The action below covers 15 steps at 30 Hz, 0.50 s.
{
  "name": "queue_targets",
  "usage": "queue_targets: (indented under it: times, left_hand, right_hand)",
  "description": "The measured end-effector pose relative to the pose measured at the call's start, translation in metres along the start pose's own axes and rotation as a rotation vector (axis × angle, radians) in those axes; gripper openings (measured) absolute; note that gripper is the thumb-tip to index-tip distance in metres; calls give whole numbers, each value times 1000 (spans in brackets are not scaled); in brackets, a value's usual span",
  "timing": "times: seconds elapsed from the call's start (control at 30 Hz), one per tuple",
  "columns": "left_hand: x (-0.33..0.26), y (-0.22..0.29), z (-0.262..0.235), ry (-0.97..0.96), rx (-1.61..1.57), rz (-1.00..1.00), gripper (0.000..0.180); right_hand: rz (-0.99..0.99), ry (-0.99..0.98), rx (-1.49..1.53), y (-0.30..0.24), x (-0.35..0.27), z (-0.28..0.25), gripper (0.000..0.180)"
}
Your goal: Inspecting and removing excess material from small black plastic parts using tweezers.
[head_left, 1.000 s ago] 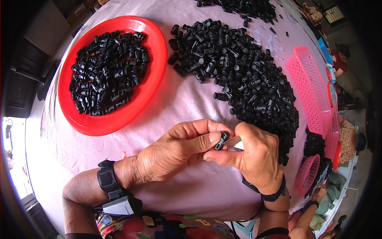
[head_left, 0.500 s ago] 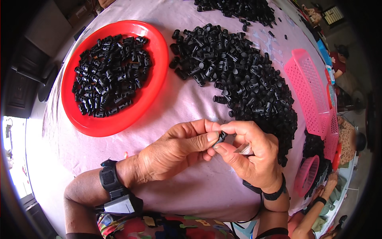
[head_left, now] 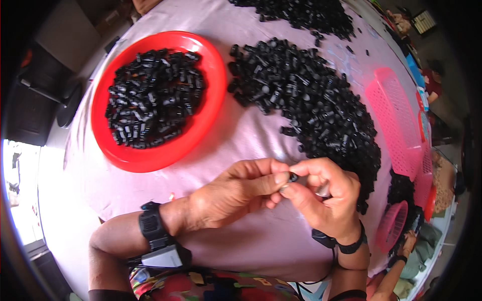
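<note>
Between the fingertips of both hands is a small black plastic piece [head_left: 293, 177], which looks like a cord lock, mostly covered by the fingers. My left hand [head_left: 221, 198] pinches it from the left with thumb and index finger. From the other side, the thumb and index finger of my right hand [head_left: 329, 200] close on it. Something silvery [head_left: 323, 190] shows in the curl of the right hand; its kind cannot be made out. Left of the hands stands a red plastic plate [head_left: 215, 110] heaped with black cord locks [head_left: 150, 100]. Beyond them lies a large loose pile of similar black parts [head_left: 316, 98].
Another black pile [head_left: 301, 15] lies at the far edge of the pink tablecloth [head_left: 165, 200]. Pink perforated baskets [head_left: 396, 125] stand on the right. At lower right, near a round pink basket [head_left: 391, 226], another person's hand [head_left: 409, 241] reaches in.
The whole view has shifted slightly, moving plate, piles and hands a little to the right. Both hands keep their pinch on the black piece, which now shows less between the fingers.
</note>
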State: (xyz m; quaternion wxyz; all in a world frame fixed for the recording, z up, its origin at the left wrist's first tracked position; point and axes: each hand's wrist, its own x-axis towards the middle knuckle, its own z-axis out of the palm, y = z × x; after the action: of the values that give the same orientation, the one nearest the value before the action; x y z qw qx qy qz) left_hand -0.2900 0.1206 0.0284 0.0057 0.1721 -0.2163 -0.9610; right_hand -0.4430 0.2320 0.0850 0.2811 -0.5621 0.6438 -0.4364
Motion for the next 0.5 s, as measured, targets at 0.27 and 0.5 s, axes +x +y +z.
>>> queue_targets:
  times: [0.27, 0.5]
  left_hand:
    - [-18, 21, 17, 55, 190, 81, 21]
    - [-70, 91, 5, 636, 752, 772, 14]
  right_hand:
    - [61, 240, -29, -1, -2, -5, 10]
    - [22, 372, -92, -2, 7, -22, 12]
